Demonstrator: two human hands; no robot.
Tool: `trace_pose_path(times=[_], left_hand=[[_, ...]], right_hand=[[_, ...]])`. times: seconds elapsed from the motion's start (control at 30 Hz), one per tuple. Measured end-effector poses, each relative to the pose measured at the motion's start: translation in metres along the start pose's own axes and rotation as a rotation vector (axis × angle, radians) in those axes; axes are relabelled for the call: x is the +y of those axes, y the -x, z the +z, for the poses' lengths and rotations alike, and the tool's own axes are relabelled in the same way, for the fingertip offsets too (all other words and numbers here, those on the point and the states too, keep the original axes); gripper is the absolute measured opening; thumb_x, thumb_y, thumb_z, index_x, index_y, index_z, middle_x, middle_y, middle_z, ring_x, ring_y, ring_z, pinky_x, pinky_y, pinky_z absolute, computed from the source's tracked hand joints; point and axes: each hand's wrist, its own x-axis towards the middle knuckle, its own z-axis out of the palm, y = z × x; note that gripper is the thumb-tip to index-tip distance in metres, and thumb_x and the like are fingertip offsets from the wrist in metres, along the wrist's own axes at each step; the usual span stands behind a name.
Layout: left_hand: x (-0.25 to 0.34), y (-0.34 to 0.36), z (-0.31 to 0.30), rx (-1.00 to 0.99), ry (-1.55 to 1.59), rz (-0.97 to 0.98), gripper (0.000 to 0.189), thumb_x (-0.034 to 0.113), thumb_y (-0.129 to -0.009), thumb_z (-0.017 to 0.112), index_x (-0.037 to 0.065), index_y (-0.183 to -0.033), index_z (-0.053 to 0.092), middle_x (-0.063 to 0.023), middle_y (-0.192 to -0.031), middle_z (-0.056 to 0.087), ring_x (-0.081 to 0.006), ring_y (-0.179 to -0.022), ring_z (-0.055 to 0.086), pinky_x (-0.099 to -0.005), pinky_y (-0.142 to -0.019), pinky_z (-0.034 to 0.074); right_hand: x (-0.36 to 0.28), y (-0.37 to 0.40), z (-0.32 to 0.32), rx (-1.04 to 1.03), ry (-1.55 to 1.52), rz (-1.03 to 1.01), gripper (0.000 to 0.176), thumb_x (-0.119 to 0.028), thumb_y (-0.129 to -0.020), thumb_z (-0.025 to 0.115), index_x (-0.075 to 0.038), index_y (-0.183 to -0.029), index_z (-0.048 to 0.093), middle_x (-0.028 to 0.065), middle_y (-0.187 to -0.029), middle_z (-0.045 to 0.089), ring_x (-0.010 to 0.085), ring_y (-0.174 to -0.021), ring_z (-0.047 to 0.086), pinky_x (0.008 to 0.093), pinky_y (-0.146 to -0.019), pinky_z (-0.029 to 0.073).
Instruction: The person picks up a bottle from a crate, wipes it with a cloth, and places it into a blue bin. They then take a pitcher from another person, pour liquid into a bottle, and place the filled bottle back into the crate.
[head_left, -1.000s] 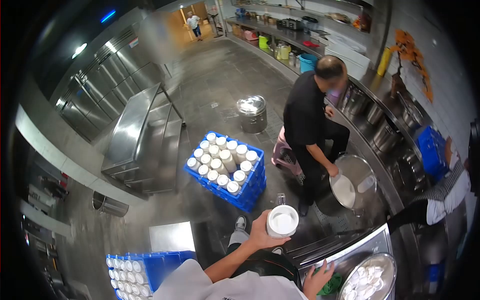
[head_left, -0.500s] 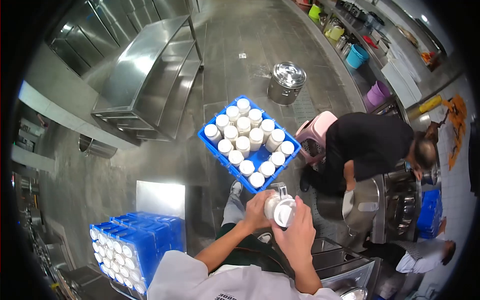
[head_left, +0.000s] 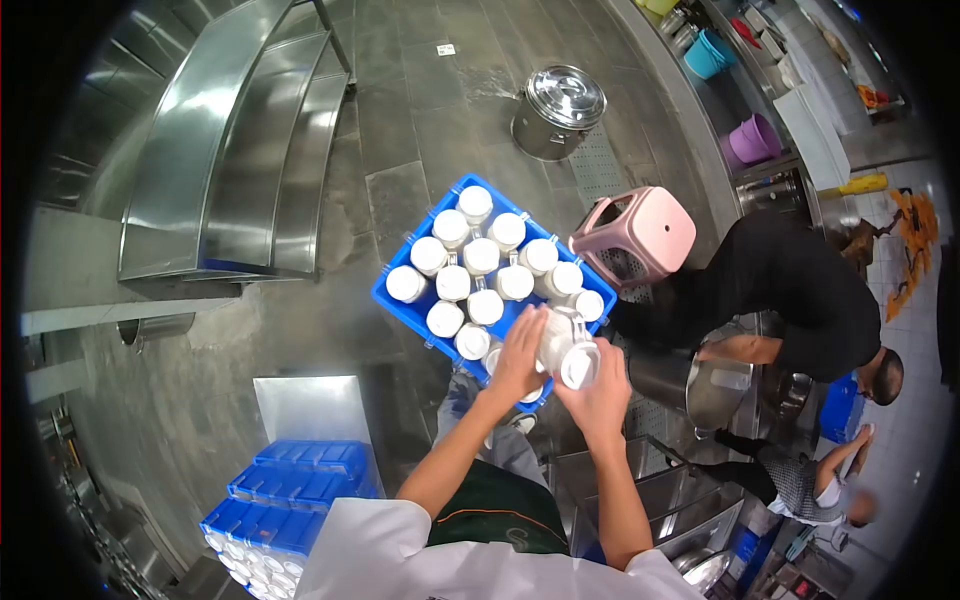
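Observation:
My right hand [head_left: 597, 392] grips a clear lidded jug [head_left: 562, 338] with whitish contents and a white lid, near its lid end. My left hand [head_left: 517, 358] is against the jug's other side, its fingers fairly straight. The jug is tilted, its lid toward me, above the near right corner of a blue crate [head_left: 408, 312]. Rows of similar white-lidded jugs [head_left: 481, 256] stand upright in the crate. My hands and the held jug partly hide those at the near corner.
A pink stool [head_left: 662, 235] stands right of the crate, beside a bent-over person in black [head_left: 790, 290]. Beyond are a lidded steel pot [head_left: 563, 100] and a steel shelf table [head_left: 190, 150]. Stacked blue crates [head_left: 290, 490] with white-lidded jugs stand at lower left. Another person [head_left: 800, 480] is far right.
Both hands have moved up with the jug, from just in front of the crate to over its near right corner. The person in black has shifted, and my view has moved.

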Motion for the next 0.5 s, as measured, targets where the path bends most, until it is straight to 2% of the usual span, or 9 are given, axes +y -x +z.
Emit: trace_pose_path(times=[0.03, 0.1, 0.13, 0.23, 0.37, 0.5], left_hand=[[-0.013, 0.0, -0.005, -0.068, -0.078, -0.068, 0.097, 0.002, -0.068, 0.084, -0.002, -0.155, 0.041, -0.022, -0.16, 0.045, -0.0448, -0.153, 0.036, -0.0506, -0.126, 0.033], [-0.039, 0.012, -0.003, -0.08, -0.167, -0.253, 0.088, 0.006, -0.074, 0.083, 0.0, -0.153, 0.046, -0.0219, -0.16, 0.045, -0.0467, -0.152, 0.035, -0.0526, -0.126, 0.032], [-0.053, 0.017, -0.003, -0.077, -0.195, -0.27, 0.078, 0.01, -0.078, 0.083, 0.003, -0.149, 0.052, -0.0217, -0.158, 0.048, -0.0471, -0.151, 0.036, -0.0524, -0.125, 0.033], [-0.08, 0.022, -0.014, -0.178, -0.327, -0.224, 0.073, 0.012, -0.08, 0.082, 0.003, -0.147, 0.055, -0.021, -0.158, 0.048, -0.0465, -0.151, 0.036, -0.0528, -0.124, 0.033], [-0.082, 0.02, -0.027, -0.214, -0.308, -0.258, 0.066, 0.012, -0.083, 0.079, 0.004, -0.145, 0.058, -0.0216, -0.156, 0.05, -0.0454, -0.151, 0.037, -0.0527, -0.123, 0.034], [-0.065, 0.032, -0.043, -0.223, -0.291, -0.272, 0.065, 0.011, -0.084, 0.077, 0.003, -0.145, 0.058, -0.0219, -0.154, 0.052, -0.0456, -0.15, 0.039, -0.0529, -0.123, 0.035]], right_hand=[[0.01, -0.004, 0.013, -0.002, 0.005, 0.012, 0.076, -0.018, -0.065, 0.091, -0.001, -0.13, 0.057, 0.0192, -0.114, 0.063, 0.0418, -0.103, 0.067, 0.0476, -0.084, 0.058], [0.028, -0.017, 0.036, -0.004, -0.035, 0.037, 0.075, -0.018, -0.066, 0.093, -0.002, -0.13, 0.057, 0.0184, -0.115, 0.064, 0.0417, -0.103, 0.067, 0.0476, -0.087, 0.057], [0.036, -0.022, 0.046, -0.023, -0.039, 0.038, 0.077, -0.017, -0.065, 0.092, 0.001, -0.131, 0.057, 0.0198, -0.118, 0.064, 0.0416, -0.106, 0.067, 0.0467, -0.088, 0.058], [0.054, -0.035, 0.074, -0.047, -0.036, 0.042, 0.079, -0.017, -0.066, 0.092, 0.001, -0.133, 0.056, 0.0195, -0.12, 0.064, 0.0416, -0.108, 0.066, 0.047, -0.09, 0.057], [0.074, -0.047, 0.117, -0.17, 0.017, 0.13, 0.079, -0.02, -0.067, 0.093, -0.002, -0.134, 0.056, 0.0189, -0.123, 0.063, 0.0412, -0.11, 0.066, 0.0475, -0.09, 0.057], [0.074, -0.058, 0.144, -0.182, 0.056, 0.19, 0.079, -0.019, -0.066, 0.093, -0.005, -0.135, 0.056, 0.0173, -0.125, 0.063, 0.0408, -0.113, 0.067, 0.0486, -0.092, 0.057]])
